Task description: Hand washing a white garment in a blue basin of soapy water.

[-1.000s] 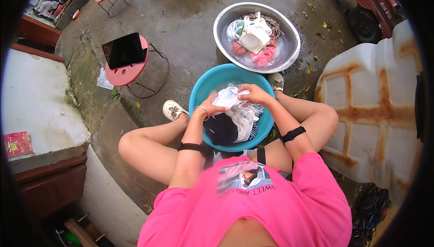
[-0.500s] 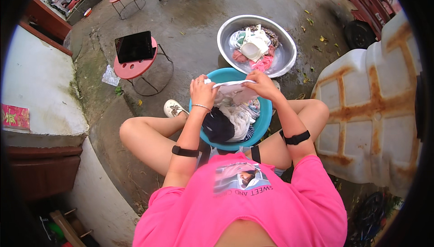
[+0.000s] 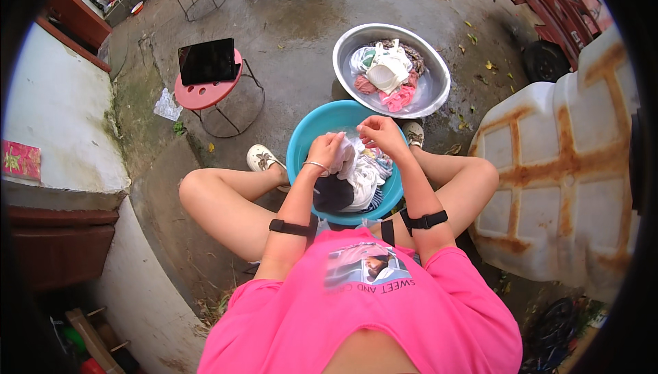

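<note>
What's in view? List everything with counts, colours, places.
Plastic basin: one, blue, centre
Laundry: several, white and dark, inside
Metal basin: one, silver, beyond
Clothes: several, white and pink, inside
Stools: two, pink, left
Tablet: one, black, on nearer stool
Leaves: several, yellowish, right
Container: one, white, right
Vehicle: one, red, upper right
Shoes: two, white, by plastic basin
Shirt: one, pink, bottom
Legs: two, bare, flanking plastic basin
Left hand: one, bare, gripping white cloth
Right hand: one, bare, over plastic basin

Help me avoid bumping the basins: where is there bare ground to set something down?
Wet concrete between the pink stool holding the tablet and the metal basin looks mostly bare. Crowded: the turquoise basin, with laundry inside, left hand and right hand above, shoes alongside.
</note>
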Available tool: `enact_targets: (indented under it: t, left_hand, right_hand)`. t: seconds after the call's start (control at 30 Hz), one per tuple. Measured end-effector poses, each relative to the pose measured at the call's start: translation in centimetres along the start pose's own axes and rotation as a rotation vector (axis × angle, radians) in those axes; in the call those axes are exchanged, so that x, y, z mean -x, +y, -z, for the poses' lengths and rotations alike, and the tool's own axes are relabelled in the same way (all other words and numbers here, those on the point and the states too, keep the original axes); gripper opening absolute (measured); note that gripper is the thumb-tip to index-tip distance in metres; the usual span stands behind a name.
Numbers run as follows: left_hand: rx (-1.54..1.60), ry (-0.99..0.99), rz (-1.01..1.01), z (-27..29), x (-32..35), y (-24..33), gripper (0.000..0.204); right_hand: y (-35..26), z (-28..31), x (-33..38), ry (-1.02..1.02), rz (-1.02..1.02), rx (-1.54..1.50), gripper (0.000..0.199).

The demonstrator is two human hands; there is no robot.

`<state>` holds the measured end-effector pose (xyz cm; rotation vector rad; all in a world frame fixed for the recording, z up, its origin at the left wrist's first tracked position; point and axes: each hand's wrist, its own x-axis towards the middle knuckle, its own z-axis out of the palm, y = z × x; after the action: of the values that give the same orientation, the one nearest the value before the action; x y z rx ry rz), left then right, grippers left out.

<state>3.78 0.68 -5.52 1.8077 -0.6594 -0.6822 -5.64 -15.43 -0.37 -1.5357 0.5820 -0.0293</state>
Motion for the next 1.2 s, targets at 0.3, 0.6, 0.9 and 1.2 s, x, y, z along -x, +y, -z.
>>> enact_targets:
  t: [0.3,0.6,0.9,1.2]
  left_hand:
    - [0.117,-0.065,-0.014,-0.2,-0.1,-0.2,0.036]
    - [1.240,0.359,0.498,1.5,-1.5,-0.7,0.024]
    - [0.187,0.151,-0.120,-1.8,-0.3,3.3,0.025]
    - [-0.099,0.044,-0.294,-2.3,2.5,6.7,0.049]
  right_hand:
    - [3.8,-3.7,-0.5,0.149,0.052,0.219,0.014]
    - [7.6,1.6,0.0,0.299,-0.149,0.729,0.015]
    - [3.7,-4.6,-0.3,0.071,-0.053,-0.126,0.016]
    - [16.4,-2.0,-7.7,0.572,0.131,0.235,0.021]
